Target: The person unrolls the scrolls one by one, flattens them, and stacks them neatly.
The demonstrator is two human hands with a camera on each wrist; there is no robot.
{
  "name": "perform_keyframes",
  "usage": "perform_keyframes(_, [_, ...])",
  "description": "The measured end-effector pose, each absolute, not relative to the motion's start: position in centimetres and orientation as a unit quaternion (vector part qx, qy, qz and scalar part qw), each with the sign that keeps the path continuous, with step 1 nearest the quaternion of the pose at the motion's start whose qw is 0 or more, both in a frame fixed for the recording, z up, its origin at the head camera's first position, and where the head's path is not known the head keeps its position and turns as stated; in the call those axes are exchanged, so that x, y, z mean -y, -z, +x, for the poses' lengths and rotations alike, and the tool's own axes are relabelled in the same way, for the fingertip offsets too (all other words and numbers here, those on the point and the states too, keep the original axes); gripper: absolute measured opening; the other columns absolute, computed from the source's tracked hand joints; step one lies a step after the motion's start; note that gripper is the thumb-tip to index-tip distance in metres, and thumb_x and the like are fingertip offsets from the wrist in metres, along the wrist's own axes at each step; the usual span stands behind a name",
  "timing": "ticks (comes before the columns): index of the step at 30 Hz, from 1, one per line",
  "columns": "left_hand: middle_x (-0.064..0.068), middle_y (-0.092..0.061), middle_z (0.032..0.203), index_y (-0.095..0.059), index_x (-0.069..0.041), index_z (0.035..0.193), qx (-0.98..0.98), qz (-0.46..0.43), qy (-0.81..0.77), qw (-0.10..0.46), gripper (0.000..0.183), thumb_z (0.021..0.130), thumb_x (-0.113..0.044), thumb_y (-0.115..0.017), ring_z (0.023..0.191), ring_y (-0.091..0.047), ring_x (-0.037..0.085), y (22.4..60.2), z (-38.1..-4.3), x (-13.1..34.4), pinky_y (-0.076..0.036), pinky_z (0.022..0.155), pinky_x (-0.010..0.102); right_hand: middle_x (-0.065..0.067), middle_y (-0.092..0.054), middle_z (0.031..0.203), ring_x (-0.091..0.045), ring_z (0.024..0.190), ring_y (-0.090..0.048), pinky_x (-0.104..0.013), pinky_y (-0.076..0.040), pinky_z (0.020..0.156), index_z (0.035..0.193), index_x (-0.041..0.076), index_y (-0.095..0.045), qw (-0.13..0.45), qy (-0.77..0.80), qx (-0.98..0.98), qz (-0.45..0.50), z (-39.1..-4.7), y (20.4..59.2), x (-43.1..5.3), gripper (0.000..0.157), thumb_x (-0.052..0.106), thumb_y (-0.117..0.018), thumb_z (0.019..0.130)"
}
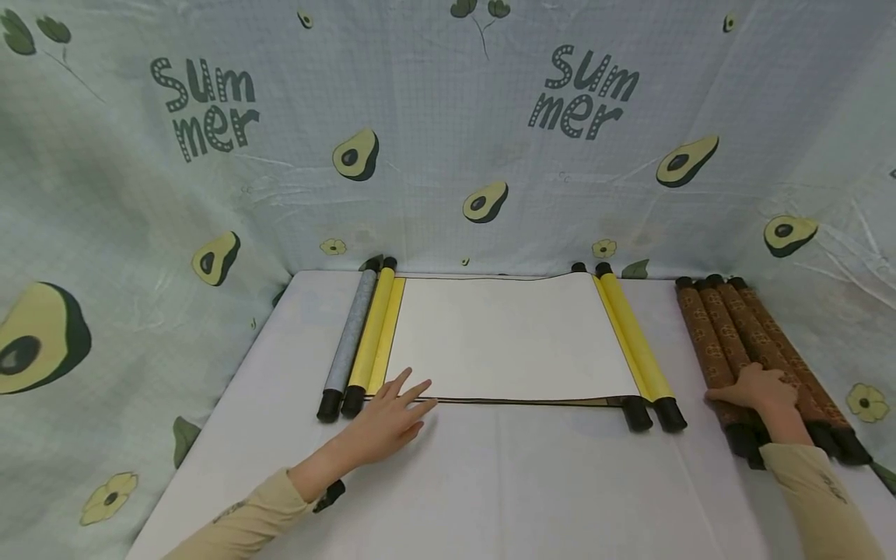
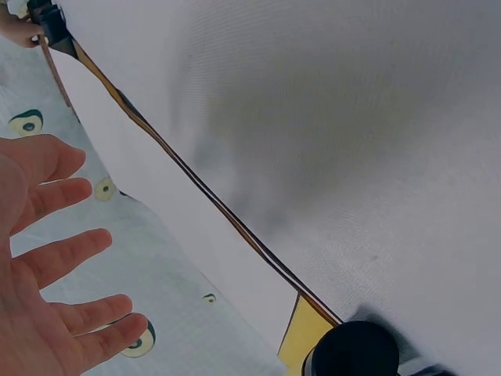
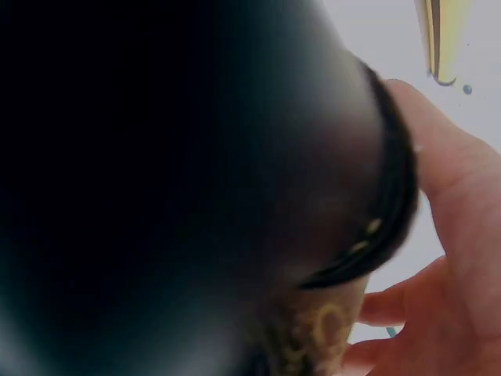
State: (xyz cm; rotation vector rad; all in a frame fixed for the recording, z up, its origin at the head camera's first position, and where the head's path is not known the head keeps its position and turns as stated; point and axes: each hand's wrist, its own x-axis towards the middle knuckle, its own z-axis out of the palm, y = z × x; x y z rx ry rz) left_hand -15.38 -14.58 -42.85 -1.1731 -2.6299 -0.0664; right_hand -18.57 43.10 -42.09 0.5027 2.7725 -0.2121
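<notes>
My left hand (image 1: 388,424), fingers spread, is at the near left corner of an unrolled scroll with a blank white sheet (image 1: 514,334). In the left wrist view, the fingers of that hand (image 2: 59,258) hold nothing. A yellow roll (image 1: 371,327) with black knobs lies along the sheet's left side. Another yellow roll (image 1: 633,342) lies along its right side. On the right, my right hand (image 1: 763,393) grips a brown patterned scroll (image 1: 703,334) in a row of several, its thumb across the leftmost. A dark, blurred roll end (image 3: 196,172) hides much of the right wrist view.
A grey scroll (image 1: 350,334) lies against the left yellow roll. Near my left wrist a black knob (image 1: 329,495) is partly covered by the sleeve. A curtain (image 1: 420,93) printed with avocados hangs behind the white table (image 1: 490,482) and along its sides.
</notes>
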Motion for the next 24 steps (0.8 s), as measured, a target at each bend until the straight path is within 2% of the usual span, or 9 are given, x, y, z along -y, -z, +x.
perform_keyframes(3, [0.008, -0.05, 0.13, -0.059, -0.016, 0.116, 0.906, -0.403, 0.021, 0.13, 0.033, 0.084, -0.022, -0.061, 0.124, -0.038, 0.04, 42.8, -15.5, 14.4, -0.041, 0.092, 0.049, -0.053, -0.028, 0.102, -0.063, 0.093, -0.035, -0.06, -0.04, 0.069, 0.116, -0.031, -0.02, 0.154, 0.064, -0.97, 0.174, -18.3, 42.0, -43.2, 0.116, 0.064, -0.061, 0.064])
perform_keyframes(9, [0.008, -0.051, 0.129, -0.059, -0.017, 0.114, 0.905, -0.404, 0.014, 0.133, 0.031, 0.083, -0.024, -0.061, 0.122, -0.039, 0.041, 42.6, -15.6, 14.3, -0.042, 0.091, 0.049, -0.049, -0.038, 0.097, -0.058, 0.085, -0.044, -0.056, -0.042, 0.064, 0.114, -0.031, -0.02, 0.138, 0.051, -0.973, 0.18, -17.8, 42.2, -43.3, 0.116, 0.067, -0.058, 0.065])
perform_keyframes(14, [0.009, -0.052, 0.128, -0.06, -0.016, 0.113, 0.905, -0.404, 0.011, 0.134, 0.032, 0.083, -0.024, -0.062, 0.121, -0.04, 0.042, 42.6, -15.5, 14.3, -0.042, 0.091, 0.049, -0.054, -0.028, 0.104, -0.066, 0.091, -0.032, -0.062, -0.037, 0.068, 0.117, -0.03, -0.017, 0.09, 0.057, -0.975, 0.197, -17.0, 42.8, -43.6, 0.112, 0.059, -0.062, 0.066])
perform_keyframes(18, [0.009, -0.052, 0.127, -0.06, -0.016, 0.113, 0.905, -0.403, 0.01, 0.135, 0.032, 0.082, -0.024, -0.063, 0.121, -0.04, 0.042, 42.8, -15.6, 14.4, -0.042, 0.09, 0.049, -0.055, -0.02, 0.111, -0.068, 0.096, -0.023, -0.064, -0.034, 0.066, 0.121, -0.028, -0.015, 0.042, 0.075, -0.979, 0.186, -16.4, 42.7, -43.6, 0.105, 0.051, -0.062, 0.071])
perform_keyframes(24, [0.009, -0.053, 0.127, -0.06, -0.016, 0.113, 0.902, -0.406, 0.007, 0.144, 0.033, 0.082, -0.024, -0.063, 0.12, -0.041, 0.042, 42.6, -15.6, 14.3, -0.043, 0.089, 0.048, -0.052, -0.02, 0.112, -0.07, 0.094, -0.023, -0.069, -0.029, 0.067, 0.121, -0.023, -0.023, -0.016, 0.099, -0.98, 0.172, -16.9, 41.4, -42.9, 0.081, 0.036, -0.058, 0.077])
